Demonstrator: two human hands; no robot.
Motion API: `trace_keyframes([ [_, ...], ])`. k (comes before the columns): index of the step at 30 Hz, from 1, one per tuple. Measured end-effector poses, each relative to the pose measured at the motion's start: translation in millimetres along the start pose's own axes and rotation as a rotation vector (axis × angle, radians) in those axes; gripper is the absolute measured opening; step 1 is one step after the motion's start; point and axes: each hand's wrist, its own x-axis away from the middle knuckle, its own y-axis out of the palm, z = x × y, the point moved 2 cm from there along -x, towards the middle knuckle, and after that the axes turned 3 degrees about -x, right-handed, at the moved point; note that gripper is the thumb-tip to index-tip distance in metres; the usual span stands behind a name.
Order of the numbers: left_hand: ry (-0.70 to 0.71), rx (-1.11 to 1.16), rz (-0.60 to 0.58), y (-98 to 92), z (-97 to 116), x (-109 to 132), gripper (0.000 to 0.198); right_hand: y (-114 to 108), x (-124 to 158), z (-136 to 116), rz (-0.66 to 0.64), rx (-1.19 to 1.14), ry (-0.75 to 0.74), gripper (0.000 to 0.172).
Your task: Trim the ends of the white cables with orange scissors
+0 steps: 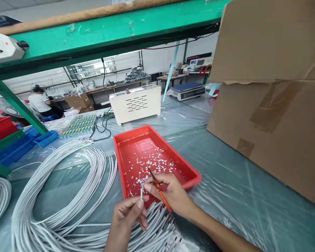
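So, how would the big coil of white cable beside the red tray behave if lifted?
The white cable coil would probably flop and lose its loop, being many thin strands. It may feel fairly heavy, given how many are bunched together. Strands could splay out, since a few already stray from the loop near the red tray.

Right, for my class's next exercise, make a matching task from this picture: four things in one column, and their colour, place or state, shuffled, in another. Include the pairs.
Column 1
1. Left hand
2. Right hand
3. Tray
4. Cardboard box

Column 2
A. Brown, at the right side of the picture
B. Holding an orange-handled tool
C. Red, with small white scraps scattered inside
D. Holding the end of a white cable

Right pairs: 1-D, 2-B, 3-C, 4-A
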Motion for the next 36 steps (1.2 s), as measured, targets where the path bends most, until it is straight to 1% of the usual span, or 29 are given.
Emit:
trace_keyframes([
  [3,-0.010,-0.039,-0.057,0.8,3,0,0.024,1,3,-2,-0.068,-0.064,-0.001,0.022],
  [6,-0.013,-0.086,-0.141,2.0,5,-1,0.032,1,4,-2,-0.094,-0.105,-0.009,0.020],
  [8,-0.024,-0.108,-0.174,2.9,7,-3,0.028,1,4,0,-0.082,-0.116,-0.015,0.018],
  [10,-0.012,-0.120,-0.170,3.8,9,-6,0.026,1,3,1,-0.071,-0.123,-0.018,0.017],
  [13,0.042,-0.168,-0.158,6.0,14,-14,0.029,1,3,1,-0.052,-0.121,-0.017,0.019],
  [17,0.114,-0.270,-0.174,9.1,22,-22,0.030,-4,0,1,0.028,-0.090,-0.005,0.027],
  [19,0.153,-0.274,-0.181,8.7,27,-23,0.029,-8,-2,1,0.065,-0.067,-0.007,0.025],
  [21,0.156,-0.237,-0.202,7.0,32,-24,0.027,-12,-3,1,0.100,0.067,-0.029,0.026],
  [24,0.116,-0.176,-0.255,3.5,36,-26,0.026,-15,-3,2,0.120,0.454,-0.084,0.039],
  [26,0.106,-0.166,-0.280,1.3,36,-28,0.027,-15,-2,3,0.103,0.628,-0.122,0.046],
  [29,0.106,-0.169,-0.291,-0.6,36,-31,0.028,-15,-1,3,0.083,0.725,-0.165,0.049],
  [36,0.107,-0.128,-0.292,-2.0,34,-31,0.031,-16,-1,1,0.067,0.784,-0.181,0.048],
])
